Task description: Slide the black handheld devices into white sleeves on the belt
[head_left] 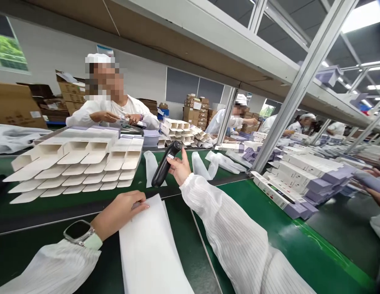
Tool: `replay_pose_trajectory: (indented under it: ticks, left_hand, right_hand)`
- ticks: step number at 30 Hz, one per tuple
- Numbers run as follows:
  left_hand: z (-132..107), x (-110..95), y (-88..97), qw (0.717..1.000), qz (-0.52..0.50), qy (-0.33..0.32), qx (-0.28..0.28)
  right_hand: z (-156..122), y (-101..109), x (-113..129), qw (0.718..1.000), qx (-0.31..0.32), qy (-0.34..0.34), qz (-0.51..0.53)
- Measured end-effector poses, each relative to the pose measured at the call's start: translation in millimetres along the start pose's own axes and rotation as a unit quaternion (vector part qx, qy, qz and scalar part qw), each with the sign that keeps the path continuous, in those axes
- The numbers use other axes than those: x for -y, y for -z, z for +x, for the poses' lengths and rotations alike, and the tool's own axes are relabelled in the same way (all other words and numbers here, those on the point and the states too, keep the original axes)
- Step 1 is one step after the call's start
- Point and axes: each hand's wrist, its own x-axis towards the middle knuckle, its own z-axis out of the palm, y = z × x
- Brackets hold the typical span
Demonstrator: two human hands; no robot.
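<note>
My right hand [180, 168] is closed round a black handheld device [162, 170], long and slightly curved with a small pale label. It is held tilted above the dark strip along the work surface. Closer to me, my left hand [124, 210] pinches the top edge of a stack of thin white sleeves [151, 249], thumb on top and fingers curled; how many layers it grips I cannot tell. Loose translucent sleeves [151, 165] lie just behind the device, and another white sleeve [202, 166] rests to the right of my right hand.
Open white cartons [95, 163] are stacked at left. Printed white and lilac boxes [306, 175] pile up at right by a slanted metal post [288, 98]. A shelf [190, 45] crosses overhead. A co-worker [113, 108] handles something opposite; another person's hands show at the right edge.
</note>
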Motion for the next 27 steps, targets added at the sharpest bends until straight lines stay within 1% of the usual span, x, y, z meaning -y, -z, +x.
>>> replay_pose_trajectory:
  ticks: [2,6,8,12,14,16,21,24,27]
  left_hand:
    - [0,4,-3.0,0.999,0.024,-0.032,-0.010]
    - [1,9,-5.4,0.996,0.077,-0.050,-0.021]
    - [2,9,-4.4,0.994,0.090,-0.060,-0.029]
    - [4,7,-2.9,0.993,0.086,-0.070,-0.045]
    - [5,6,-3.3,0.992,0.089,-0.073,-0.051]
    - [5,4,-3.8,0.991,0.093,-0.077,-0.057]
    - [4,-1,-2.7,0.991,0.074,-0.077,-0.075]
    - [3,-5,-1.1,0.993,0.050,-0.065,-0.081]
    - [1,-8,0.1,0.994,0.037,-0.057,-0.083]
  right_hand:
    - [-4,-4,0,1.000,0.019,-0.004,-0.011]
    - [-6,-6,-7,0.998,0.035,-0.032,-0.041]
    - [-5,-5,-8,0.997,0.044,-0.035,-0.055]
    - [-4,-5,0,0.997,0.041,-0.013,-0.071]
    - [-5,-7,4,0.997,0.033,0.004,-0.069]
    - [-8,-9,7,0.997,0.037,0.008,-0.070]
    - [-17,-15,5,0.993,0.079,0.002,-0.091]
    - [-20,-17,4,0.990,0.079,0.006,-0.121]
    - [-20,-18,3,0.989,0.072,0.018,-0.127]
